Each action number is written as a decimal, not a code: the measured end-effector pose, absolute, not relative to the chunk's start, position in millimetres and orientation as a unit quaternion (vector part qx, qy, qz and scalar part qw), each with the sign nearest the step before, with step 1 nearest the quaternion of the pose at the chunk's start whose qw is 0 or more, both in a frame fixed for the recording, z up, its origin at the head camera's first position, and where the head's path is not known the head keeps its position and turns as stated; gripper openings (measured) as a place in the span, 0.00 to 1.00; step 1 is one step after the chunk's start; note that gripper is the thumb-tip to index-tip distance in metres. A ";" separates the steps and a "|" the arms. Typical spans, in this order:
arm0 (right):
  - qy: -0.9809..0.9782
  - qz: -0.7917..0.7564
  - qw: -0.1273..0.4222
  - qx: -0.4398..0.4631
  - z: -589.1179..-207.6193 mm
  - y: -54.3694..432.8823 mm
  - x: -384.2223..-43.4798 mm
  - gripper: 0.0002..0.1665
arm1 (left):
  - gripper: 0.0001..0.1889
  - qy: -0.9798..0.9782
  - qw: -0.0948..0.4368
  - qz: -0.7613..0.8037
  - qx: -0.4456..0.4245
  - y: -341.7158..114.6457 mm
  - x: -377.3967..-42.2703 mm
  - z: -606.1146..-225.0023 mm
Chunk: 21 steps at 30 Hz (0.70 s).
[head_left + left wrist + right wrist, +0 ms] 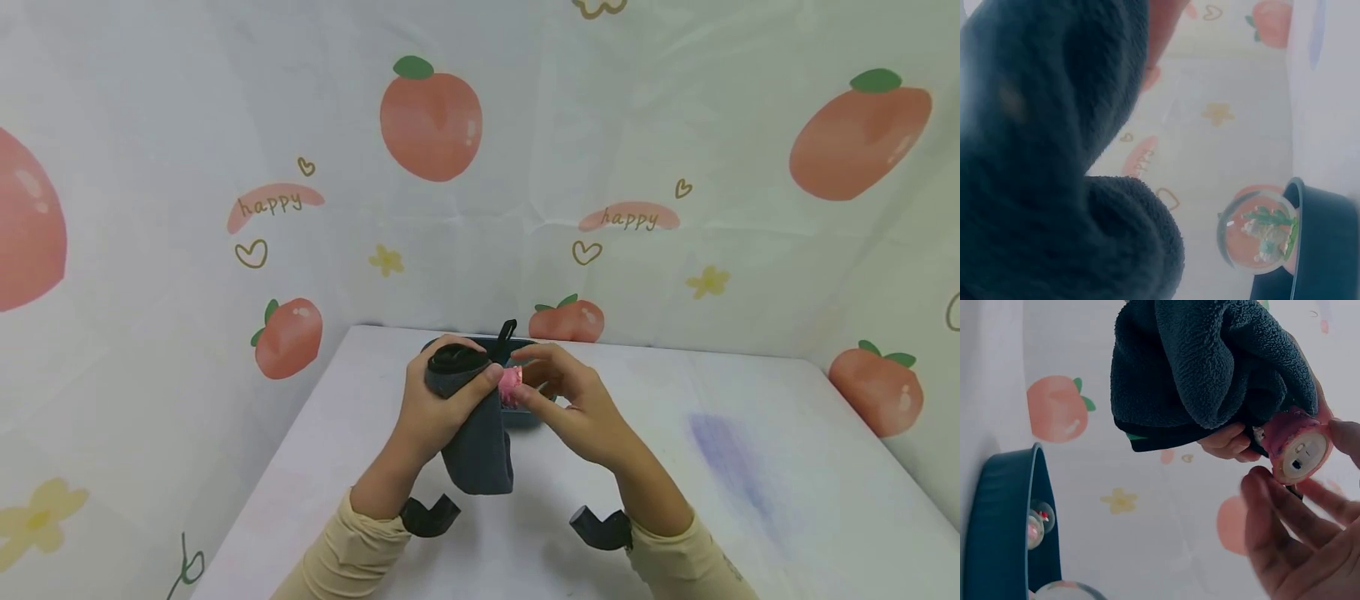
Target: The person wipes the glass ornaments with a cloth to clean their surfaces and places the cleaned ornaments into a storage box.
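In the head view my left hand (429,415) grips a bunched dark blue-grey towel (480,458), one end of which hangs down. A pink ornament base (510,387) sticks out of the towel; its upper part is hidden inside the cloth. The right wrist view shows its round white underside (1305,456) with a small black switch, tilted toward the camera. My right hand (581,412) pinches this base, thumb on one edge and fingertips at the opposite one. The towel's fuzzy folds (1054,156) cover much of the left wrist view.
A dark blue bin (1329,237) stands on the white table (660,517) behind my hands. Clear glass snow globes (1261,234) are in it, one with green and white figures. A printed fruit backdrop (495,250) rises behind the table. Black wrist mounts (431,517) project from both sleeves.
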State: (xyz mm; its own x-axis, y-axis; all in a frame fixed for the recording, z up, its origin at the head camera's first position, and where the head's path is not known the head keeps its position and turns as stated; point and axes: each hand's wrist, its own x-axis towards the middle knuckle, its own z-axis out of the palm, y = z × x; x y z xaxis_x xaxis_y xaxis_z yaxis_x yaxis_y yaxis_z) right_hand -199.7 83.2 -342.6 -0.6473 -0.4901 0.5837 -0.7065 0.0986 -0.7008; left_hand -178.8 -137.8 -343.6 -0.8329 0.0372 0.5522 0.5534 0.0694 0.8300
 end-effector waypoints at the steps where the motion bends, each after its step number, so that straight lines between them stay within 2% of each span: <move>1: -0.729 0.535 0.110 0.412 -342.6 82.9 -199.7 0.32 | 0.14 -0.705 0.200 -0.647 -0.210 -137.8 -179.1 -344.0; 6: -0.696 0.539 0.148 0.451 -344.0 81.0 -201.7 0.41 | 0.15 -0.707 0.202 -0.644 -0.211 -138.8 -179.6 -344.4; 9: -0.706 0.536 0.137 0.443 -344.9 81.8 -202.5 0.38 | 0.14 -0.706 0.197 -0.648 -0.206 -138.6 -178.9 -343.4; 15: -0.733 0.538 0.096 0.404 -345.3 84.7 -201.7 0.22 | 0.14 -0.702 0.193 -0.654 -0.205 -137.7 -178.0 -342.3; 17: -0.724 0.541 0.102 0.415 -345.5 84.4 -201.7 0.22 | 0.14 -0.700 0.196 -0.654 -0.210 -137.9 -178.1 -342.2; 21: -0.692 0.543 0.140 0.454 -344.3 82.8 -201.4 0.29 | 0.15 -0.700 0.200 -0.651 -0.213 -138.1 -178.3 -341.8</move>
State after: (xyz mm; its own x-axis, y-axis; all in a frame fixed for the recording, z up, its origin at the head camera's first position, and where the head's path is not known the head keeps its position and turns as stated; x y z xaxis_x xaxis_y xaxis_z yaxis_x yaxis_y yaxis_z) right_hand -201.4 82.8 -344.3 -0.5480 -0.4766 0.6874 -0.7812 -0.0020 -0.6242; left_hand -178.3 -138.1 -341.8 -0.8292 0.0387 0.5576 0.5590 0.0601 0.8270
